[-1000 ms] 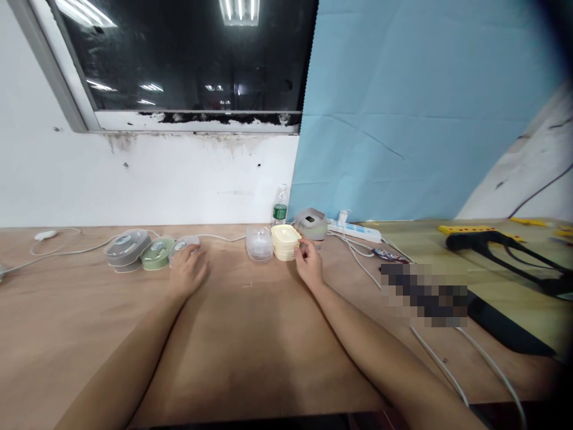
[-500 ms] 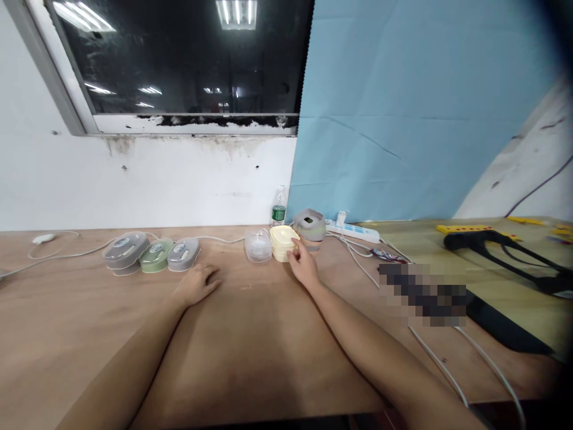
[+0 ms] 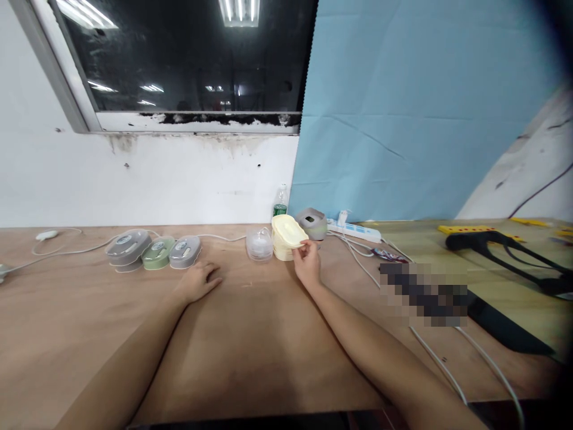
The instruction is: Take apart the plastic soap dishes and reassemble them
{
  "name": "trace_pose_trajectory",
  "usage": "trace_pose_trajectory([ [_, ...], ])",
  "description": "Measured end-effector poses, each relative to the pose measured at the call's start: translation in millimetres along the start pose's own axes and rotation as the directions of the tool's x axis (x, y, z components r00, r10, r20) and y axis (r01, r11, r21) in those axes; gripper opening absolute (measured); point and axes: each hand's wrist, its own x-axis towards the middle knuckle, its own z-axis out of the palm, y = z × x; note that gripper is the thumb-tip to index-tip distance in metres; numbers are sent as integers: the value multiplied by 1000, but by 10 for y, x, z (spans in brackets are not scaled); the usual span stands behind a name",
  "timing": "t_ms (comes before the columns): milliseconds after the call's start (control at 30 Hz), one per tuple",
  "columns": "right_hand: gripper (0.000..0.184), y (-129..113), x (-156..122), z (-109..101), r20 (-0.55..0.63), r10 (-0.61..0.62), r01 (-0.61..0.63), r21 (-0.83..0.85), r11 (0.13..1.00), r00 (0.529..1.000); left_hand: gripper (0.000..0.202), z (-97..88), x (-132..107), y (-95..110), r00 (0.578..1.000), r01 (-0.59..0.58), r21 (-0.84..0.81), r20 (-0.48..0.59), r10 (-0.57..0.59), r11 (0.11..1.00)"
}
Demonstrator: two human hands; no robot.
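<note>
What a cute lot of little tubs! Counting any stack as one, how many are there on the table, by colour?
Grey containers: 2
Green container: 1
Clear stack: 1
Yellow stack: 1
Grey-rimmed stack: 1
Total: 6

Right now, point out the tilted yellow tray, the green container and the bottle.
Tilted yellow tray [image 3: 289, 230], head view: recessed middle.
Rounded green container [image 3: 158, 249], head view: top.
Clear plastic bottle [image 3: 280, 209], head view: green label.
</note>
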Motion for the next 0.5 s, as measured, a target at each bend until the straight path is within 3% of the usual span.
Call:
trace_pose_trajectory([
  [167,31,-83,-134,-31,122,-109,102,69,992,987,55,-33,-25,51,998,52,-38,-44,-54,998],
  [300,27,-303,-287,-48,344,-230,231,39,972,910,69,-102,-40,292,992,9,-107,-123,-22,994],
  [400,26,-484,-360,-30,469,-252,265,40,963,846,62,-98,-46,501,998,-55,-154,-46,48,987],
  [500,30,-544,-364,0,487,-219,258,-13,966,845,49,-66,-43,645,998,-59,-246,14,65,968],
])
